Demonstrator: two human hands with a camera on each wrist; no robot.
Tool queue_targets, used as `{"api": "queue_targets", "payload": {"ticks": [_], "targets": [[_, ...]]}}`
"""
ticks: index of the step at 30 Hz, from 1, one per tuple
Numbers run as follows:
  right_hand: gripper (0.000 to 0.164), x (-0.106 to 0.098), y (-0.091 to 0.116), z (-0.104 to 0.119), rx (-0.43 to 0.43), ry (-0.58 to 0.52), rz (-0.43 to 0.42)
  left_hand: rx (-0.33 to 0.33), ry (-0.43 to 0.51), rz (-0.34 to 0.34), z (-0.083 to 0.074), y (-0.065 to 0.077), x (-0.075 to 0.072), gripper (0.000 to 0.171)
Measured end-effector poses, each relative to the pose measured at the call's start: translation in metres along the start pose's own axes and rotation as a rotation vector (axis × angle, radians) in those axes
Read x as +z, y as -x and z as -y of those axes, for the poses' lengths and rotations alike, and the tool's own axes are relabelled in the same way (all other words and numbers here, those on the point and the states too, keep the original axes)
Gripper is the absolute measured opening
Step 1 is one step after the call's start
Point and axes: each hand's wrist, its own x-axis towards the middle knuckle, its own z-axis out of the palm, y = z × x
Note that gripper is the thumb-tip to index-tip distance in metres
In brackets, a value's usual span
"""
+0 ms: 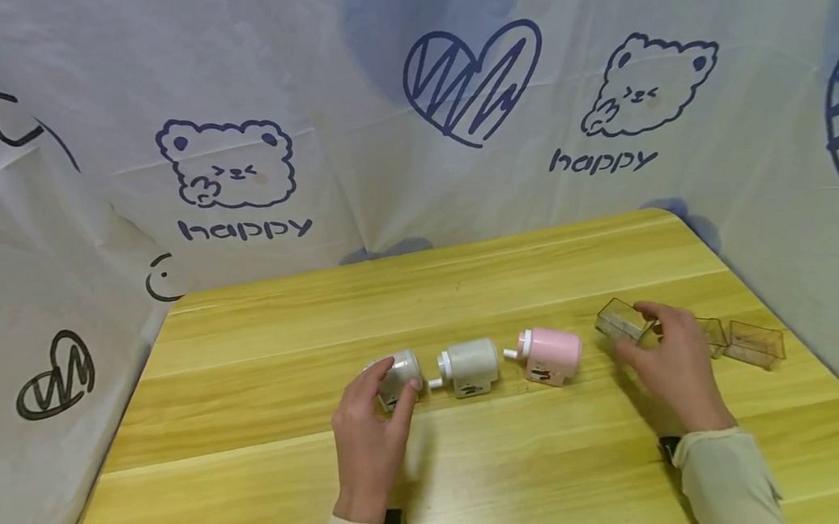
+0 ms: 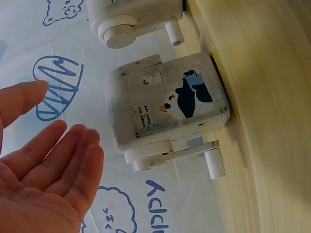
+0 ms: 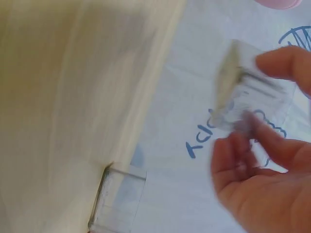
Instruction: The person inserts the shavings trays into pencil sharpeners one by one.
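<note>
My left hand (image 1: 366,436) is over the leftmost white hand-crank pencil sharpener (image 1: 403,370), partly covering it in the head view. In the left wrist view its fingers are loosely spread beside that sharpener, which bears a panda sticker and a white crank. My right hand (image 1: 683,369) pinches a small clear plastic sharpener drawer (image 1: 617,319) between thumb and fingers, at the right of the table. A second white sharpener (image 1: 473,364) and a pink sharpener (image 1: 557,350) lie between the hands, cranks toward the left.
Two more clear drawers, a near one (image 1: 713,335) partly behind the right hand and another (image 1: 755,342), lie by the right edge of the wooden table (image 1: 437,301). A white printed cloth (image 1: 352,137) hangs behind and at both sides.
</note>
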Motion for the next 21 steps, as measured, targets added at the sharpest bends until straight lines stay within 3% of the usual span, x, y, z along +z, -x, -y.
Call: {"api": "queue_targets", "payload": {"ticks": [5,12,21], "targets": [[0.05,0.008,0.002,0.007,-0.113,-0.103,-0.11,-0.007,-0.013,-0.013,0.001,-0.001,-0.001,0.035],[0.051,0.02,0.008,0.02,-0.247,-0.193,-0.031,-0.026,-0.017,-0.008,0.003,-0.001,-0.001,0.04],[0.057,0.027,0.014,0.04,-0.409,-0.251,0.001,-0.151,-0.044,0.113,0.002,0.0,-0.004,0.054]]}}
